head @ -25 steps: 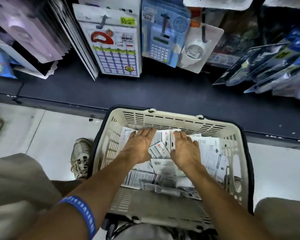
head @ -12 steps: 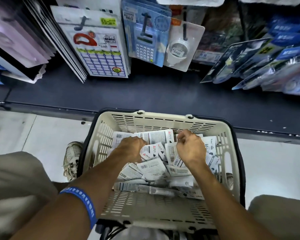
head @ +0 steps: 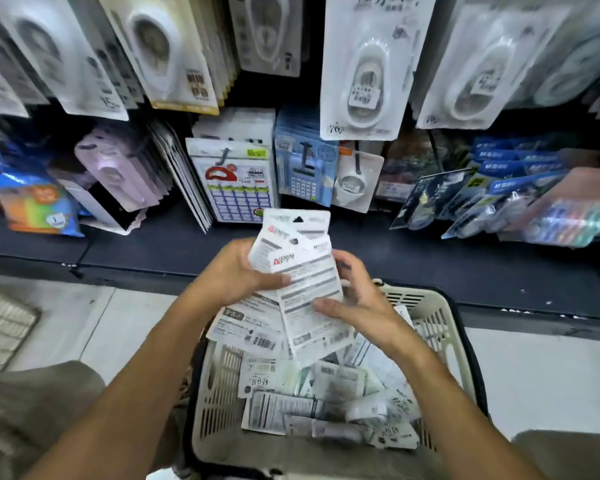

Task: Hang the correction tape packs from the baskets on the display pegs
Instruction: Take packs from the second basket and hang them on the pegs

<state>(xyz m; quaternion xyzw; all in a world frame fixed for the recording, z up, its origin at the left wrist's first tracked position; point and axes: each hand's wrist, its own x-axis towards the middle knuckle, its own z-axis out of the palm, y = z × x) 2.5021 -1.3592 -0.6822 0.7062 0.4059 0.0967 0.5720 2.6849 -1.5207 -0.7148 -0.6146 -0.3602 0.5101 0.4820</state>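
Both hands raised above the basket [head: 440,327], between it and the shelf edge. Left hand [head: 236,275] grips a fanned bunch of correction tape packs [head: 302,271], thumb across the front card. Right hand [head: 357,303] pinches the same bunch from its right side. Cards face back-out, hang holes up. More loose packs [head: 326,393] fill the basket below. Hanging packs [head: 364,74] crowd the pegs overhead.

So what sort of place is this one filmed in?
Most likely a stationery aisle in a shop: carded correction tape packs hang from display pegs, a calculator pack hangs below, and a shopping basket of stock sits on the floor.
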